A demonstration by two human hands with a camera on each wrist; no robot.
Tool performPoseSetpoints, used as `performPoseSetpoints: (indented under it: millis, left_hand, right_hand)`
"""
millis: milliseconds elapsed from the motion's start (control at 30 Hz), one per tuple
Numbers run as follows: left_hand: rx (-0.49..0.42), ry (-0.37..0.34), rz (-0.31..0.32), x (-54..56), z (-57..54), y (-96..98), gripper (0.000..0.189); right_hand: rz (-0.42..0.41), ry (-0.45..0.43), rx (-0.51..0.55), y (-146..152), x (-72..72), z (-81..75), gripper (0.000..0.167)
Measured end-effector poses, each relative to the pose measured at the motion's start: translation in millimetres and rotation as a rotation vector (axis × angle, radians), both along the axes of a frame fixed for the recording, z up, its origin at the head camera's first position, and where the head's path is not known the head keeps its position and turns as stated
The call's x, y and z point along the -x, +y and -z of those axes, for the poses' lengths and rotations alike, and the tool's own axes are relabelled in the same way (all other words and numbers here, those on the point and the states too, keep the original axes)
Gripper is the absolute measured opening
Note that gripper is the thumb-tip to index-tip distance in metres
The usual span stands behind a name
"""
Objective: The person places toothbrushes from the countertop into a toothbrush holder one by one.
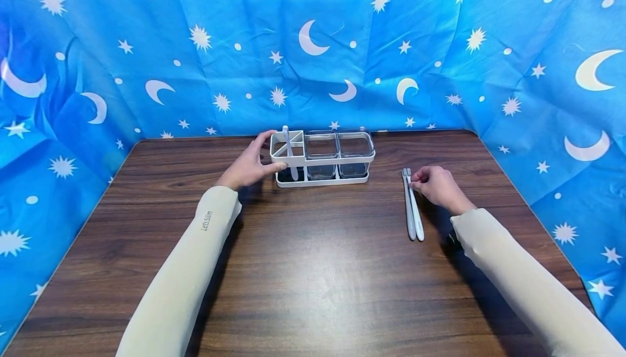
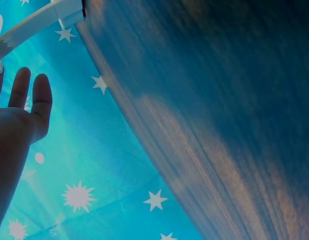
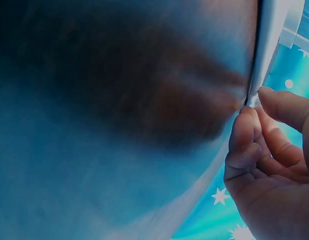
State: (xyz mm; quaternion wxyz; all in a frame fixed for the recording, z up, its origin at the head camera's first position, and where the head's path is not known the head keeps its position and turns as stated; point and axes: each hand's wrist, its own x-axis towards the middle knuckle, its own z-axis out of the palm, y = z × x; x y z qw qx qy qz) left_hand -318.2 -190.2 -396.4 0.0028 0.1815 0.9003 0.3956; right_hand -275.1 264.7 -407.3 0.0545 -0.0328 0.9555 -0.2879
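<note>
A white toothbrush holder (image 1: 323, 184) stands at the back of the table, with one toothbrush (image 1: 289, 148) upright in its divided left section. Two clear cups (image 1: 321, 145) sit in the other sections. My left hand (image 1: 248, 166) grips the holder's left end, thumb at the front and fingers round the back. Further right, two toothbrushes lie side by side, heads away from me: a greyish one (image 1: 408, 210) and a white one (image 1: 416, 213). My right hand (image 1: 437, 187) pinches the white toothbrush near its head between thumb and fingertips. The left wrist view shows only part of the holder (image 2: 34, 22).
The wooden table (image 1: 313, 270) reaches back to a blue cloth (image 1: 313, 85) with moons and stars, which hangs behind and along both sides. A small dark object (image 1: 453, 240) shows under the right sleeve.
</note>
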Motion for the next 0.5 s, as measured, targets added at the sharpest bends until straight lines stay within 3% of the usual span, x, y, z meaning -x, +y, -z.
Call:
performPoseSetpoints:
  millis: [500]
  left_hand:
    - [0.012,-0.022,-0.009,-1.5,-2.0,0.3,0.089]
  right_hand:
    - [0.033,-0.111,-0.095,-8.1,3.2,-7.1,0.019]
